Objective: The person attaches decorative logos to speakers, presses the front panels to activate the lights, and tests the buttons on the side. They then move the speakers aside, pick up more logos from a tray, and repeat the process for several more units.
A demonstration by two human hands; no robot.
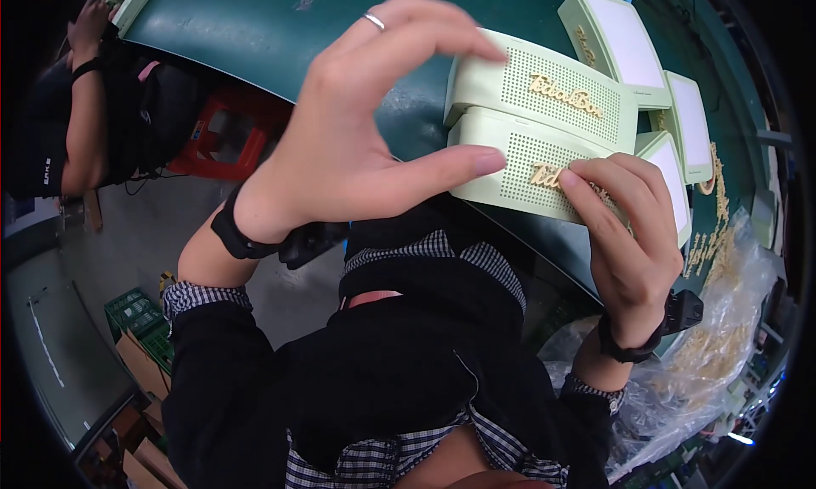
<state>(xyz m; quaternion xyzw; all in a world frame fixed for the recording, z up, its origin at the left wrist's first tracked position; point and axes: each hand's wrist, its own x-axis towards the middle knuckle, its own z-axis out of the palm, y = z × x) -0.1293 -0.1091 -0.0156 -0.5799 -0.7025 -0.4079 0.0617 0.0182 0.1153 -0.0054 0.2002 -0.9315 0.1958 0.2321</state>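
Two pale green boxes with perforated faces lie side by side on the table, the far box (484, 81) touching the near box (480, 140). Both faces carry gold script lettering; the far lettering (565, 96) is in full sight. My right hand (629, 225) is closed, its fingertips pinched at the near lettering (544, 177) and covering its right part. My left hand (357, 140) is open in a wide C over the left ends of the boxes. Its thumb tip is over the near box, its forefinger by the far one; contact is unclear.
More pale green boxes with white panels (625, 38) stand at the right. Beyond them lie loose gold lettering pieces (701, 247) and a clear plastic bag (705, 353). Another person's arm (85, 132) and a red stool (225, 136) are at left. Green crates (136, 319) stand below.
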